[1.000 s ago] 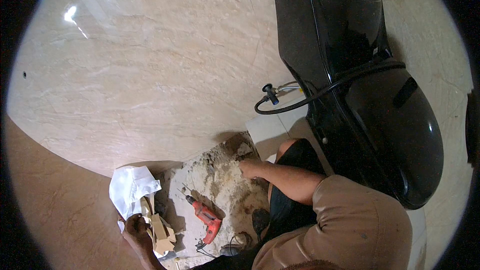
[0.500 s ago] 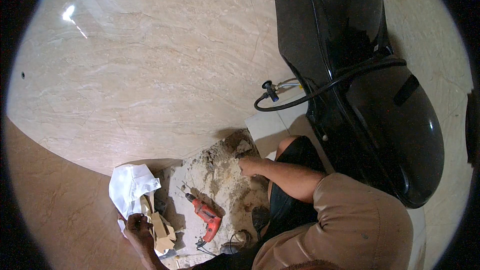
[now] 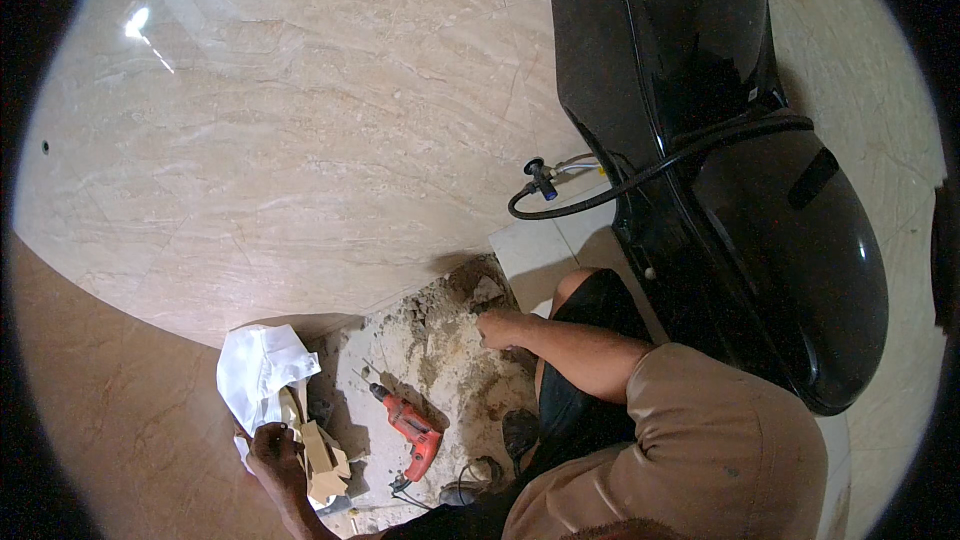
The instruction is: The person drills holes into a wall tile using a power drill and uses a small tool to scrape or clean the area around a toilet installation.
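At the lower left my left hand (image 3: 275, 448) is closed with bent fingers against an opened brown cardboard box (image 3: 322, 460) and a white plastic bag (image 3: 260, 365). What its fingers hold, if anything, is hidden. My right hand (image 3: 497, 330) hangs in front of my bent knee, above the rough, dusty ground; its fingers are curled, and I cannot make out anything in them. Between the two hands a red power drill (image 3: 415, 432) lies on the dusty ground (image 3: 395, 350), its thin bit pointing up and left.
A glossy black toilet (image 3: 700, 190) stands on my right, with a black hose (image 3: 590, 210) looped across it to a small black valve (image 3: 540, 180) on the wall. Beige marble-look wall tiles (image 3: 300, 140) rise ahead. Brown floor (image 3: 110, 380) lies to the left.
My left hand has shifted very slightly upward beside the cardboard box. My right hand keeps its place and curled shape, and the drill lies as before.
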